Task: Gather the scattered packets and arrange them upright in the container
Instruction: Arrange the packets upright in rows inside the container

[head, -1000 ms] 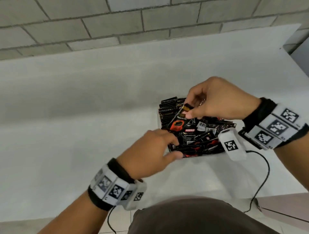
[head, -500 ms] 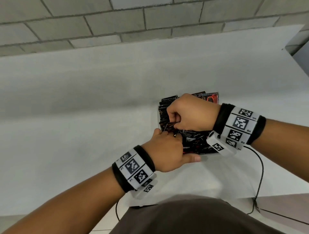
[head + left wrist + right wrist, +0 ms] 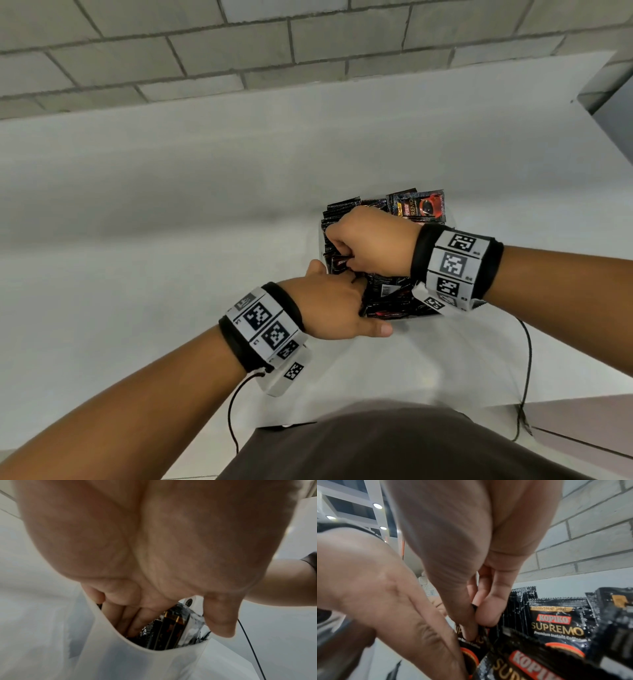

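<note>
A white container [image 3: 137, 660] sits on the table, packed with black Kopiko packets [image 3: 556, 623]. Several stand upright at its back [image 3: 421, 205]. My right hand [image 3: 346, 263] reaches down into the left part of the container. Its thumb and fingertips [image 3: 488, 615] pinch the top edge of one packet [image 3: 483, 634] among the others. My left hand [image 3: 342, 305] is at the near left corner. Its straight fingers [image 3: 130, 619] are pushed inside against the packets, and its thumb [image 3: 219, 622] stays outside the wall.
The white table [image 3: 171, 240] runs back to a grey brick wall [image 3: 239, 51]. A black cable [image 3: 527, 359] hangs over the table's front edge at the right. My dark-clothed body [image 3: 394, 445] is close to that edge.
The right hand came down from above the container with the packet and lowered it among the others at the left. The left hand's fingers slid inside the container.
</note>
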Tool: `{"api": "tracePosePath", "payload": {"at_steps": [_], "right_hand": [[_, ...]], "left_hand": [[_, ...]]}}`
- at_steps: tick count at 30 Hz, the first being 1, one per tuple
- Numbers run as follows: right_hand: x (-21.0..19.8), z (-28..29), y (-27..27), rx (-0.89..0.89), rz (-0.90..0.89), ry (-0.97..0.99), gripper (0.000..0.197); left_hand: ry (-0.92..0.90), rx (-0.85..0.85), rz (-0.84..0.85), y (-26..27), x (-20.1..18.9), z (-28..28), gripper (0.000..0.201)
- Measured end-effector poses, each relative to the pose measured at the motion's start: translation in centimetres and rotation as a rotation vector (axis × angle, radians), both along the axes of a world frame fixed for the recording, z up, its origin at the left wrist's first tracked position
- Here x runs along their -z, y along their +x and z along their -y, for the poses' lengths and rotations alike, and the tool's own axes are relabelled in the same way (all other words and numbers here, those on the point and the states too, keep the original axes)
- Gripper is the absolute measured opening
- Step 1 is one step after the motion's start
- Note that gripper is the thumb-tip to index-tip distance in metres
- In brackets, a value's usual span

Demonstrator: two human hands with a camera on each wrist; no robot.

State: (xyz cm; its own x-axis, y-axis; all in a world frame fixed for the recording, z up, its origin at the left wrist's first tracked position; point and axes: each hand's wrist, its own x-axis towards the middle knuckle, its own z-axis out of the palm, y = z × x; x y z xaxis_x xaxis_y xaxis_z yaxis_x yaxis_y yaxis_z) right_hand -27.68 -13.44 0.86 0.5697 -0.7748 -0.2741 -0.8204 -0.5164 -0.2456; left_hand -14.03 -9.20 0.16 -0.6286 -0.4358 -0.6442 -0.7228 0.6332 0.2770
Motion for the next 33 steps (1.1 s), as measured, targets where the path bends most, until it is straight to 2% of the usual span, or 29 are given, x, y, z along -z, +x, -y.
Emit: {"api": "tracePosePath", "payload": {"at_steps": [4, 8, 12, 14, 17, 19, 24, 28, 29, 33], "right_hand": [[0.1, 0.1, 0.3, 0.013, -0.032, -0.018, 0.023], [-0.4, 0.1, -0.2, 0.084, 0.078, 0.008, 0.039], [-1.9, -0.6, -2.4, 0.175, 0.179, 0.051, 0.027], [-1.8, -1.3, -3.7, 0.178, 0.118, 0.119, 0.019], [-0.8, -2.1, -4.5, 0.135, -0.027, 0.215, 0.041], [-0.2, -2.1, -4.3, 0.124, -0.045, 0.249, 0.049], [0.9, -1.6, -3.4, 0.162, -0.108, 0.222, 0.061], [2.1, -1.2, -3.2, 0.163, -0.203, 0.196, 0.085], [2.2, -1.1, -3.0, 0.147, -0.251, 0.196, 0.084], [2.4, -1.2, -2.6, 0.065, -0.411, 0.165, 0.058]], "left_hand": [[-0.058, 0.014, 0.040, -0.1, 0.2, -0.7, 0.080], [-0.109, 0.006, 0.035, 0.1, 1.0, -1.0, 0.091], [-0.125, 0.004, 0.006, 0.7, 1.6, -1.1, 0.097], [-0.141, 0.005, -0.031, 0.9, 2.1, -1.1, 0.095], [-0.129, -0.027, -0.079, 1.3, 2.2, -1.0, 0.087], [-0.115, -0.040, -0.092, 1.5, 1.9, -0.7, 0.078], [-0.077, -0.128, -0.172, 2.3, 1.6, 0.0, 0.051], [-0.025, -0.227, -0.217, 2.6, 1.8, 0.2, 0.043], [-0.017, -0.240, -0.227, 2.7, 1.9, 0.1, 0.041], [-0.010, -0.245, -0.247, 2.8, 2.2, 0.2, 0.046]]}}
